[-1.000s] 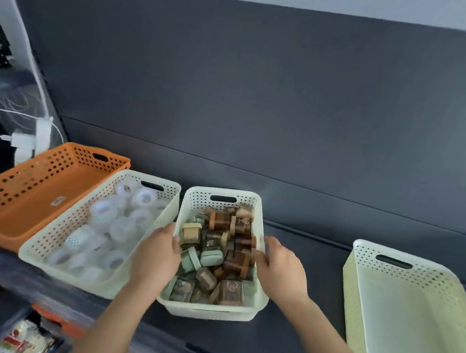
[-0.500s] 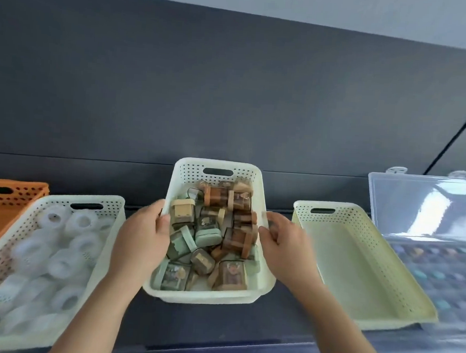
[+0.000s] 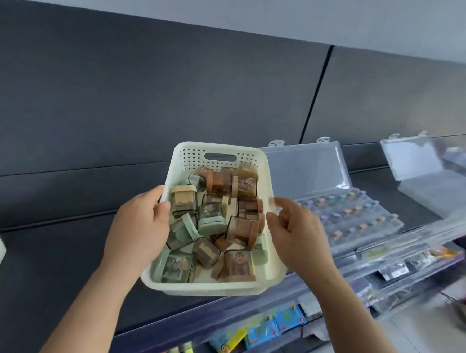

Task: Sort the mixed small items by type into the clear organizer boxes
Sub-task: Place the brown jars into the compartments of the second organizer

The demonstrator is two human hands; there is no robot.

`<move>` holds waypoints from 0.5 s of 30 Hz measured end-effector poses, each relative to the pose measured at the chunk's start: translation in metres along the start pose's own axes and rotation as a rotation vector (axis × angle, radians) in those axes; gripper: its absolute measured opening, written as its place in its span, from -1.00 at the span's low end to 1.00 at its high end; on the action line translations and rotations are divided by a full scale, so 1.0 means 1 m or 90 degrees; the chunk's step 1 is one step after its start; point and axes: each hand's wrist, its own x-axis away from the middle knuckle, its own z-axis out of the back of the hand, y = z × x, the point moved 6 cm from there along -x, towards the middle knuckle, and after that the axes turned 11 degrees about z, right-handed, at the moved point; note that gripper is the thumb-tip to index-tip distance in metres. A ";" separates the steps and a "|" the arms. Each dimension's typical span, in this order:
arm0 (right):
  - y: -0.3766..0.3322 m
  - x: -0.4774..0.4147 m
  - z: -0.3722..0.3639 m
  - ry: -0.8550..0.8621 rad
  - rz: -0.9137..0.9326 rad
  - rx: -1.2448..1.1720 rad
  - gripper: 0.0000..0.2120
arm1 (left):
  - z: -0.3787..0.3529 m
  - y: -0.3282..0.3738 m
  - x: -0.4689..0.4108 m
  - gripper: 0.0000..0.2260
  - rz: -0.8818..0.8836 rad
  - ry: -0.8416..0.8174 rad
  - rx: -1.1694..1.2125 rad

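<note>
Nearest me, bright packets (image 3: 259, 330) lie on the lower shelf. Above them my left hand (image 3: 137, 224) grips the left rim of the basket (image 3: 213, 288), and my right hand (image 3: 302, 236) pinches its right rim. Small boxed items (image 3: 215, 219) fill it. The basket covers the left end of the open clear box (image 3: 361, 221). A second clear box (image 3: 432, 184) sits farther right, blurred.

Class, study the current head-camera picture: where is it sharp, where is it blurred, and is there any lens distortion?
Head view: sharpest at the centre, on the cream basket; motion blur smears the right side of the same view, worst on the far clear organizer box; the dark wall panel has slanted, slightly bowed edges, which suggests wide-angle distortion.
</note>
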 end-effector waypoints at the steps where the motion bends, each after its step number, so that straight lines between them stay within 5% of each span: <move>1: 0.014 0.006 0.013 0.003 -0.005 0.009 -0.72 | -0.013 0.013 0.006 -0.75 -0.004 -0.011 0.009; 15: 0.204 0.075 0.167 0.063 -0.117 0.097 -0.70 | -0.194 0.181 0.085 -0.77 -0.085 -0.127 0.064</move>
